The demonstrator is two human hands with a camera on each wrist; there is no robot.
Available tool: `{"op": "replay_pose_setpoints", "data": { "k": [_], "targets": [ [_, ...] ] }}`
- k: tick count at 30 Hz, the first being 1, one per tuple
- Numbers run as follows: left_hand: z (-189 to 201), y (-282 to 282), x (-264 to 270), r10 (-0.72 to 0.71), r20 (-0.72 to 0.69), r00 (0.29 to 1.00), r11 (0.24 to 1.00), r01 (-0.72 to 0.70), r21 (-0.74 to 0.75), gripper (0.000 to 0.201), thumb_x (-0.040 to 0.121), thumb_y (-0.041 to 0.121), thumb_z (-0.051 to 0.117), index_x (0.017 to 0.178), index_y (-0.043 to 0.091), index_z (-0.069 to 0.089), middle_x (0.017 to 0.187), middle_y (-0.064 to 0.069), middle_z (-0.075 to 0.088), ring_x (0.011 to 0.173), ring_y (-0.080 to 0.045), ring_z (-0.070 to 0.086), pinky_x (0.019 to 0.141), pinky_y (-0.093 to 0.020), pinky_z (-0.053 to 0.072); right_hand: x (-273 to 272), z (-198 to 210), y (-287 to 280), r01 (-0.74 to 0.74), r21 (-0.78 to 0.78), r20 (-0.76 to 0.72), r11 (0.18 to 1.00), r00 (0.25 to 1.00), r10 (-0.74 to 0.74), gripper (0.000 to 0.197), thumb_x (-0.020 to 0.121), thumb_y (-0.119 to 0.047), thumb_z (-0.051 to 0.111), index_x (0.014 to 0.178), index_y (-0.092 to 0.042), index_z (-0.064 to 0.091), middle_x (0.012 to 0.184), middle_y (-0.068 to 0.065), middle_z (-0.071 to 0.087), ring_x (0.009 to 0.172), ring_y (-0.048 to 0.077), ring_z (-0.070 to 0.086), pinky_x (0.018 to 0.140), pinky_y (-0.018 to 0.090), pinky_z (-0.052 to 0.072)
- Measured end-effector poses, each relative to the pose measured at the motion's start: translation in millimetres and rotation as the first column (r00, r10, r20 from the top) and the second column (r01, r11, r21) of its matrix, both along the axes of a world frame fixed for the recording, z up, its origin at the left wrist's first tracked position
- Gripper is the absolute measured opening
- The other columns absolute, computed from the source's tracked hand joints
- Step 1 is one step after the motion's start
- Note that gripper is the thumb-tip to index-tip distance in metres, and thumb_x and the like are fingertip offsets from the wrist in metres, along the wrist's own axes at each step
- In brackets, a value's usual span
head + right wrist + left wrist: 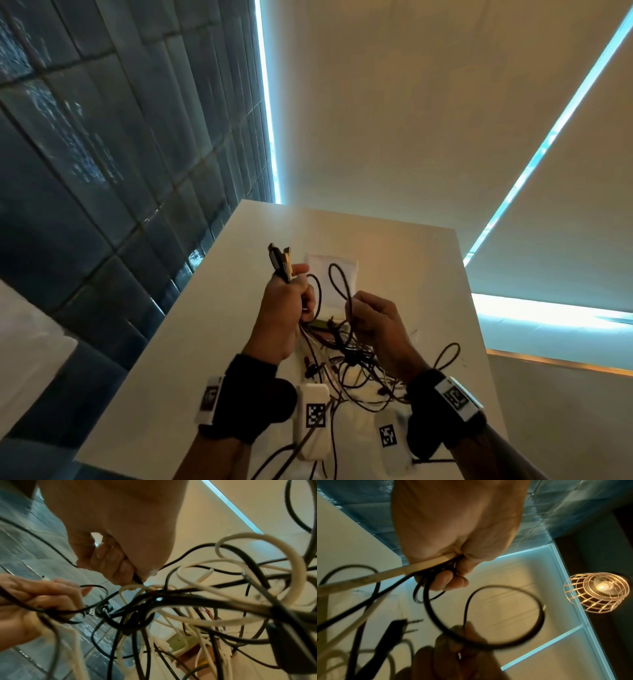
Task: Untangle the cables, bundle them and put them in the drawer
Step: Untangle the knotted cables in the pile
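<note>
Both hands raised over the white table (191,342), working a knot of cables (346,356).

Left hand (286,308) clenched round several cable ends — plugs (280,262) sticking out at twelve o'clock. Right hand (375,323) pinching a black loop (339,281) — tangle hanging between the wrists at six o'clock, trailing onto the table.

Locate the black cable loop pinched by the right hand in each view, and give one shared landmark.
Head: black cable loop stands above the right hand, centre.
Left wrist: large ring, lower centre.
Right wrist: loop itself not identifiable; only a black strand leaving the fingers.
Shared landmark: left hand.
</note>
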State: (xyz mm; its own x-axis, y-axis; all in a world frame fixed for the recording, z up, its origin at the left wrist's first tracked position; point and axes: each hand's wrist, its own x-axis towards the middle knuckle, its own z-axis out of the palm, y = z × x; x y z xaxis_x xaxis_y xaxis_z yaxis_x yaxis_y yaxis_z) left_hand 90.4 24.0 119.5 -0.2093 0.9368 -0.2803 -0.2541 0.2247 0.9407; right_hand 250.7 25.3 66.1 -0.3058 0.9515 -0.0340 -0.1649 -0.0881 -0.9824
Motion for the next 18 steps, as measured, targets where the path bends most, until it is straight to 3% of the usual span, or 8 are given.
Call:
{"op": "replay_pose_setpoints", "data": {
  "k": [3,5,7,10,12,15,18],
  "targets": [
    [0,0,7,0.068,-0.106,0.992,0.997,-0.064,0.036,0.02,0.099,0.008,0.039,0.111,0.012,0.054,0.075,-0.009,0.057,0.061,-0.016,0.054,0.05,-0.026,0.041,-6,4,1,-0.092,-0.059,-0.095,0.994,0.992,0.086,0.03,0.089,-0.016,0.052,0.061,-0.017,0.041,0.059,-0.001,0.026,0.048,0.01,0.019,0.042,0.018,0.021],
    [2,1,11,0.094,-0.102,0.99,0.994,-0.088,0.063,0.018,0.1,0.01,0.038,0.108,0.015,0.055,0.073,-0.006,0.062,0.062,-0.014,0.058,0.056,-0.028,0.046,-10,2,2,-0.146,-0.116,-0.157,0.982,0.98,0.127,0.031,0.087,-0.017,0.053,0.059,-0.017,0.038,0.055,-0.004,0.027,0.046,0.01,0.019,0.042,0.02,0.02],
    [3,0,15,0.068,-0.023,0.997,0.993,-0.065,0.098,0.016,0.1,0.007,0.039,0.105,0.011,0.054,0.059,-0.003,0.056,0.051,-0.014,0.054,0.057,-0.03,0.047,-13,-1,1,-0.18,-0.185,-0.204,0.966,0.969,0.141,0.032,0.085,-0.02,0.053,0.058,-0.018,0.036,0.053,-0.005,0.026,0.047,0.011,0.016,0.046,0.027,0.013],
    [3,-1,16,-0.005,0.165,0.986,0.993,-0.014,0.116,0.014,0.099,0.003,0.038,0.097,0.009,0.05,0.049,0.001,0.034,0.041,-0.012,0.033,0.051,-0.031,0.034,-14,-9,1,-0.201,-0.263,-0.227,0.944,0.964,0.142,0.03,0.084,-0.024,0.058,0.059,-0.019,0.041,0.055,-0.004,0.023,0.056,0.019,0.009,0.057,0.037,0.004],
    [7,-3,15,-0.028,0.218,0.976,0.993,0.003,0.114,0.016,0.099,0.002,0.037,0.093,0.012,0.049,0.05,0.004,0.027,0.04,-0.008,0.025,0.045,-0.026,0.027,-13,-15,1,-0.206,-0.199,-0.146,0.958,0.973,0.179,0.029,0.087,-0.028,0.06,0.07,-0.005,0.054,0.059,0.002,0.03,0.054,0.02,0.014,0.054,0.036,0.008],
    [14,-6,12,-0.052,0.266,0.962,0.991,0.018,0.129,0.019,0.099,0.002,0.037,0.092,0.015,0.049,0.053,0.002,0.024,0.038,-0.006,0.022,0.038,-0.019,0.022,-14,-25,-2,-0.192,-0.097,-0.016,0.976,0.981,0.192,0.066,0.085,-0.044,0.066,0.089,0.019,0.048,0.075,0.013,0.04,0.062,0.026,0.029,0.052,0.03,0.025],
    [16,-7,10,-0.055,0.26,0.964,0.989,0.017,0.144,0.018,0.099,0.003,0.039,0.092,0.016,0.05,0.053,0.002,0.025,0.038,-0.006,0.021,0.039,-0.022,0.017,-14,-31,-4,-0.152,-0.011,0.052,0.988,0.987,0.152,0.063,0.086,-0.045,0.066,0.078,0.016,0.048,0.068,0.012,0.042,0.058,0.023,0.034,0.055,0.025,0.033]
  ]
}}
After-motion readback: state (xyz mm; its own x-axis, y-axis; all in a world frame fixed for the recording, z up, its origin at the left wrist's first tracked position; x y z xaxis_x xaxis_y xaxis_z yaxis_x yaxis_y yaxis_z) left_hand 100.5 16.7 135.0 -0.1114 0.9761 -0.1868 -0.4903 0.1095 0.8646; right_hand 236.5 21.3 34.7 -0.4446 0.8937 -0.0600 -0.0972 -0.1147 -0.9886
